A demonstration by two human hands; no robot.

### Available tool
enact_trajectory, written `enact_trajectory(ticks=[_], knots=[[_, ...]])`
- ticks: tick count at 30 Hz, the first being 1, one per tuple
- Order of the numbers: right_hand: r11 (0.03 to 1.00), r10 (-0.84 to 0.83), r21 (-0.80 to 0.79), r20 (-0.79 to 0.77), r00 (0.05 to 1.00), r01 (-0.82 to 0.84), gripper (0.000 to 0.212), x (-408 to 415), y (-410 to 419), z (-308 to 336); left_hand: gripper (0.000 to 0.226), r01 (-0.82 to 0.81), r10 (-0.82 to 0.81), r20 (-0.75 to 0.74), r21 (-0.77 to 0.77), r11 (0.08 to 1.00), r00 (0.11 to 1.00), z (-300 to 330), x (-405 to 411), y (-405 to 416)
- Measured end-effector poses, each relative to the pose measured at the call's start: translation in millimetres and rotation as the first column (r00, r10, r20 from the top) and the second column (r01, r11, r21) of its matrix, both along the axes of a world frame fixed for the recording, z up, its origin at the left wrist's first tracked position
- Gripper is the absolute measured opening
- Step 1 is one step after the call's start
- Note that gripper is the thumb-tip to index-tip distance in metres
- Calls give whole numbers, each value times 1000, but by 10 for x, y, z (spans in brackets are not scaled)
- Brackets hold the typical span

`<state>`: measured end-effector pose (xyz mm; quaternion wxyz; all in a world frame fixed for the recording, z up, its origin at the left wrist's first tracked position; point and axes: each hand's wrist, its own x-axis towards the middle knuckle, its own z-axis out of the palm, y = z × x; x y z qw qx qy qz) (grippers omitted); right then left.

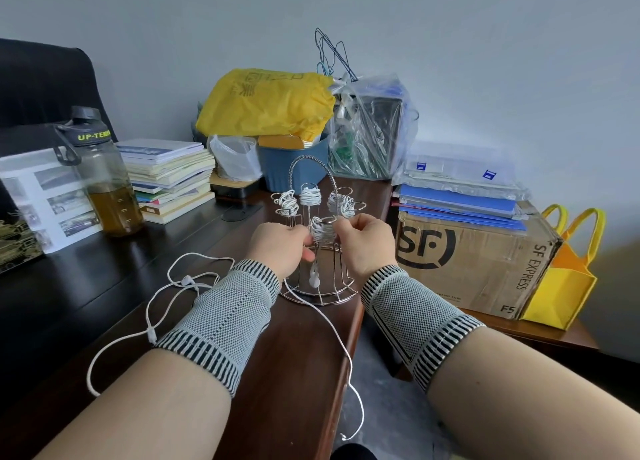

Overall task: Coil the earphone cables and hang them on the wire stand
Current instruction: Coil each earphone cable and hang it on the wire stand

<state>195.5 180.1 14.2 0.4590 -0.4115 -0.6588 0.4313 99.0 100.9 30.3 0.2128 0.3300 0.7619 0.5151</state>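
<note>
White earphone cable coil point(322, 229) is sitting on the front hook of the chrome wire stand point(318, 251) on the dark wooden desk point(294, 355). Left hand point(278, 248) and right hand point(363, 241) are both pinching that coil, fingers curled. Earbuds are dangling below it. Three more coils are hanging on the rear hooks. A loose white cable point(166, 307) is lying beside the left wrist.

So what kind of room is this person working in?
Probably an office or study used partly for storage: a dark wooden desk with a stack of books, a black office chair, and a courier box topped with blue folders.
</note>
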Motion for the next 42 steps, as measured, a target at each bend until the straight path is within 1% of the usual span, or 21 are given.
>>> enact_trajectory(ticks=[2,5,6,9,14,15,18,21,24,31,34,37,39,41,42], knots=[[1000,-8,2,-1,1000,8,26,-4,-5,1,25,13,-12,-38,8,1000,999,-28,-3,-30],[1000,-13,7,2,1000,13,26,-3,-16,2,29,16,-11,-182,29,999,983,-93,-22,-100],[1000,-18,10,7,1000,18,26,-1,-18,4,28,20,-14,-199,30,999,980,-114,-30,-126],[999,-31,12,11,999,31,24,-14,-32,-3,28,52,-43,-195,46,998,980,-121,-22,-197],[1000,1,-29,-91,996,-4,14,-3,-32,-60,36,98,-76,-285,62,993,955,-73,37,-215],[999,19,-29,-107,994,-23,12,10,-34,-76,41,106,-83,-293,65,992,952,-77,29,-213],[996,91,12,-113,989,-90,16,50,-66,-123,56,121,-88,-308,90,989,947,-91,-3,-222],[991,124,63,-111,986,-118,20,66,-95,-152,58,144,-103,-323,106,984,941,-116,-24,-238],[991,94,101,-79,992,-86,20,58,-91,-153,57,152,-108,-335,109,982,936,-133,-43,-244],[992,39,124,-42,998,-34,15,39,-95,-153,57,171,-141,-353,55,984,925,-161,-56,-265],[991,37,131,-40,999,-32,14,53,-96,-155,55,151,-123,-346,56,987,930,-156,-51,-266],[990,53,133,-34,998,-48,16,68,-105,-160,45,128,-99,-346,63,990,933,-177,-63,-275],[989,57,139,-25,998,-53,18,79,-113,-169,35,164,-150,-428,-4,987,891,-182,-34,-289],[983,50,175,-9,999,-47,19,86,-123,-183,40,182,-209,-518,-104,978,829,-163,7,-297],[975,36,220,12,999,-38,19,88,-130,-196,43,182,-224,-551,-131,975,804,-152,19,-301]])
